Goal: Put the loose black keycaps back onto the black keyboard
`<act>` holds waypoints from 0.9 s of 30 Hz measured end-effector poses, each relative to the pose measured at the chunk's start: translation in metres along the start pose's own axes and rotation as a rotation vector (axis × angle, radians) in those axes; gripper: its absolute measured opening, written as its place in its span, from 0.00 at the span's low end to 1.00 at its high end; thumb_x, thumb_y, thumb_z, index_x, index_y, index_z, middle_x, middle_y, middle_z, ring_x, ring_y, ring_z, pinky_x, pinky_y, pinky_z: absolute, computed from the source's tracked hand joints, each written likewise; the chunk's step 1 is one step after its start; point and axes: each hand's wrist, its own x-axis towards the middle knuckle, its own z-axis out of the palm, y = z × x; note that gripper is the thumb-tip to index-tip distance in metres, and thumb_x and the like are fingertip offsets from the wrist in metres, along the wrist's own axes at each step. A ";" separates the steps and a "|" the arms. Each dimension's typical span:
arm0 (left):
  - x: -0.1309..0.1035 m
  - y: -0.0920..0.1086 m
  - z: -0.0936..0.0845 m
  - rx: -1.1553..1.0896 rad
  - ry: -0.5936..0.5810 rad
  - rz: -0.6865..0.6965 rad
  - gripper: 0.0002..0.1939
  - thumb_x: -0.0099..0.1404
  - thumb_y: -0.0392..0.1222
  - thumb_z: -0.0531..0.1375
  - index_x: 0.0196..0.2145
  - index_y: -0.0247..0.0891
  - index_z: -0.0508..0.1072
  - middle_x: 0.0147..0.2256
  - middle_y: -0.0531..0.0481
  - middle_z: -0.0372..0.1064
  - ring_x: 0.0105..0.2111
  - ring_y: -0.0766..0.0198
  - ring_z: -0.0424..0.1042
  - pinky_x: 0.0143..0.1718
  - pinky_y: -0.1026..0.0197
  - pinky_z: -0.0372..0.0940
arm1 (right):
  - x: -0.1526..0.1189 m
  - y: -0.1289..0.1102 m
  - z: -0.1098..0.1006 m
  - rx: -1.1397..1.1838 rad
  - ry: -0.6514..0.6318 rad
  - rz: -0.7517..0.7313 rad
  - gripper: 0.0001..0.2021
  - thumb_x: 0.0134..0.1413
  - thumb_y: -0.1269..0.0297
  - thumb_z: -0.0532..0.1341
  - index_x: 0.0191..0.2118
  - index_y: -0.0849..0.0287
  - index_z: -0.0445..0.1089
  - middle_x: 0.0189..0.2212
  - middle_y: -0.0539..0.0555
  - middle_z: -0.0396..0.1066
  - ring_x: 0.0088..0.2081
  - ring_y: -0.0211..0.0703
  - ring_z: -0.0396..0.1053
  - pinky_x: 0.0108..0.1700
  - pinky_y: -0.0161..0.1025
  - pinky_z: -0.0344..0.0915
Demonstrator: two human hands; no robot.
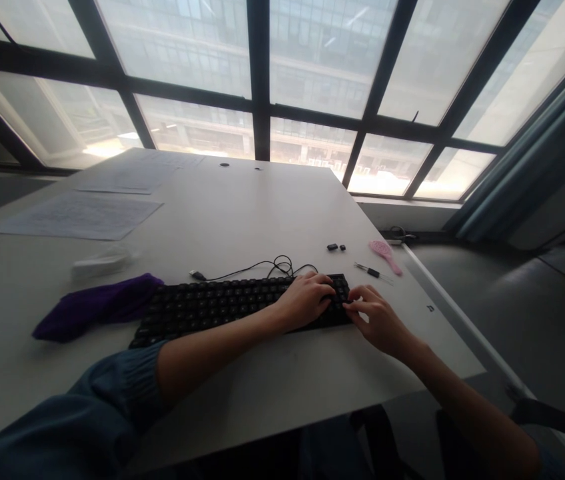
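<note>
A black keyboard point(222, 303) lies at a slant on the white table. Across its right end, over the number keys, rests my left hand point(307, 297), with fingers bent down against the keys as if gripping the board. My right hand point(375, 317) is at the keyboard's right edge, thumb and fingertips pinched together; whatever sits between them is too small and dark to make out. Just beyond the right hand lies a slim tool with a black grip and wire ends point(372, 272). Two small black pieces point(332, 247), perhaps keycaps, lie farther back.
A pink hairbrush point(385, 255) lies near the table's right edge. The keyboard's cable point(242, 272) coils behind it, ending in a USB plug point(197, 275). Left are a purple cloth point(97, 307), a white item point(100, 265) and paper sheets point(77, 215). Windows stand behind.
</note>
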 end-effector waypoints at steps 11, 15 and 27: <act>-0.001 0.005 -0.006 0.022 -0.034 -0.018 0.11 0.68 0.38 0.61 0.46 0.42 0.82 0.53 0.46 0.75 0.53 0.51 0.70 0.59 0.49 0.64 | -0.001 0.003 -0.004 -0.003 -0.049 0.063 0.05 0.60 0.68 0.65 0.35 0.51 0.79 0.42 0.55 0.74 0.45 0.50 0.69 0.47 0.50 0.71; 0.017 0.005 -0.024 0.003 -0.021 -0.033 0.12 0.68 0.39 0.61 0.47 0.42 0.81 0.52 0.46 0.76 0.52 0.53 0.72 0.58 0.52 0.65 | 0.020 0.023 -0.014 0.100 0.061 0.087 0.05 0.61 0.66 0.65 0.36 0.53 0.79 0.42 0.54 0.76 0.45 0.48 0.71 0.49 0.48 0.71; 0.149 -0.072 0.000 0.069 -0.014 -0.374 0.10 0.62 0.40 0.67 0.41 0.34 0.83 0.41 0.38 0.80 0.42 0.54 0.77 0.47 0.57 0.70 | 0.138 0.132 0.016 -0.131 -0.006 0.272 0.09 0.52 0.78 0.67 0.37 0.60 0.80 0.42 0.58 0.78 0.43 0.47 0.74 0.50 0.40 0.67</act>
